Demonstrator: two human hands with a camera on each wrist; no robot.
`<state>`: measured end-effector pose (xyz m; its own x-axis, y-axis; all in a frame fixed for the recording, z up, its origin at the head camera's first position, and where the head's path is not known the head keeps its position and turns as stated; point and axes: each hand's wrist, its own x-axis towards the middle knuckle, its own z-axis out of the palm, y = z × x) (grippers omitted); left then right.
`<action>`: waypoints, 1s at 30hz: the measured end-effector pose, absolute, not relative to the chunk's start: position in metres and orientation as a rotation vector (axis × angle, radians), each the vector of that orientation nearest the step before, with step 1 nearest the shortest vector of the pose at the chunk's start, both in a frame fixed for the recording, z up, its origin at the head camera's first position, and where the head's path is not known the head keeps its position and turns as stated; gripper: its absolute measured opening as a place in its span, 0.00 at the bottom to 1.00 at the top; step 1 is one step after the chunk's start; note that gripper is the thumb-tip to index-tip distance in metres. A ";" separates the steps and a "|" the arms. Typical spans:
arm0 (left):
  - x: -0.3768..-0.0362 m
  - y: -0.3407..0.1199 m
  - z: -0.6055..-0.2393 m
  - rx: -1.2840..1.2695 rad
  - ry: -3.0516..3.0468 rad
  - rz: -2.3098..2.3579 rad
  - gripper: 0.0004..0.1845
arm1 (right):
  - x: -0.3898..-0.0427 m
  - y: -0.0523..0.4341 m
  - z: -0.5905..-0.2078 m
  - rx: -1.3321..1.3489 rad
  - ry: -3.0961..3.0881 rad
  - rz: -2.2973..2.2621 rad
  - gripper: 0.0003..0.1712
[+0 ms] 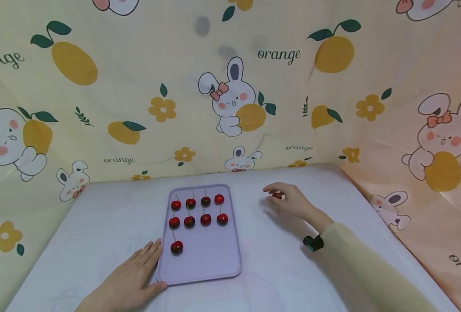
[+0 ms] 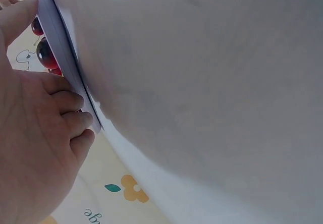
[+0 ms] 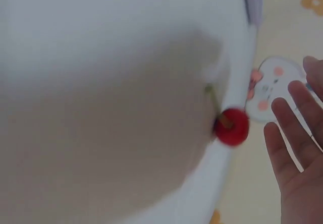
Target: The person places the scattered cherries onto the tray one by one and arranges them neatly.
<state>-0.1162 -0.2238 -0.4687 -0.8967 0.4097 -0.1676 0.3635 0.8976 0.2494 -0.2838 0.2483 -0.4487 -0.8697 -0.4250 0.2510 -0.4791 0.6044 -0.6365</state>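
Note:
A lilac tray (image 1: 207, 262) holds red and dark red cherries: several in two rows at its far end and a single cherry (image 1: 177, 247) in front of them at the left. My left hand (image 1: 126, 277) rests against the tray's left edge, fingers stretched along it and thumb at the near left corner. To the right of the tray, my right hand (image 1: 290, 201) is over a loose cherry (image 1: 278, 196), partly covered by the fingers. In the right wrist view, this cherry (image 3: 232, 126) has a green stem, and the spread fingers (image 3: 295, 125) are apart from it.
The white tabletop (image 1: 109, 221) extends around the tray. A printed cloth (image 1: 136, 86) with rabbits and oranges stands behind the table and along its sides. A small black device (image 1: 313, 242) is at my right wrist, by the pale sleeve (image 1: 367, 264).

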 end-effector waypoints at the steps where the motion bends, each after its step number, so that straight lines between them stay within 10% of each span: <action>1: -0.116 -0.224 -0.468 0.589 2.847 0.315 0.55 | -0.286 0.252 -0.449 0.778 -2.765 1.110 0.18; 30: -0.117 -0.222 -0.469 0.554 2.836 0.321 0.55 | -0.309 0.287 -0.461 0.747 -3.048 0.937 0.21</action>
